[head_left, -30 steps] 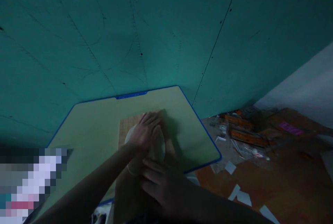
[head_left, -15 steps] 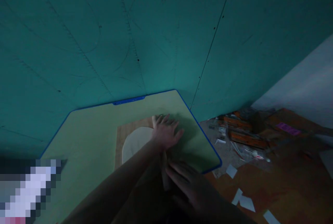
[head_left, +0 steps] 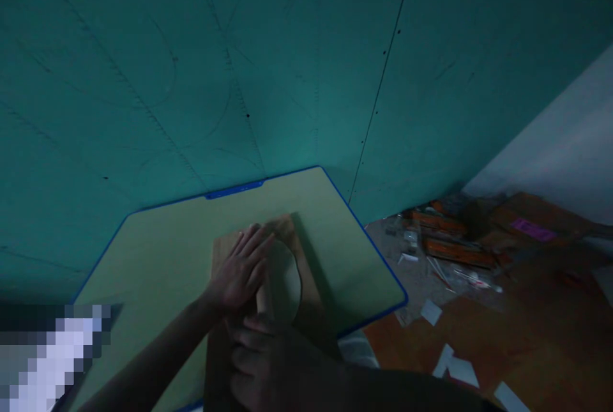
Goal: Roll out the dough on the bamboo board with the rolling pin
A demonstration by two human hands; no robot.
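A pale round sheet of dough (head_left: 288, 281) lies on a wooden board (head_left: 311, 297). A light rolling pin (head_left: 265, 297) rests across the dough's left part, its long side pointing away from me. My left hand (head_left: 239, 271) lies over the pin's far end, fingers stretched out and slightly apart. At the near end, my right hand (head_left: 258, 351) rests on the pin with its fingers pointing left and spread. It is in shadow, and the pin's near end is hidden beneath it. Neither hand is wrapped round the pin.
The board sits on a pale yellow table (head_left: 158, 271) with a blue edge, against a green wall (head_left: 287, 67). On the floor to the right lie white paper pieces (head_left: 460, 370), orange-brown pieces (head_left: 457, 252) and a cardboard box (head_left: 536, 217).
Both hands have moved left with the rolling pin, from the dough's right side to its left part. The dough's right side and the board's right edge have come into view.
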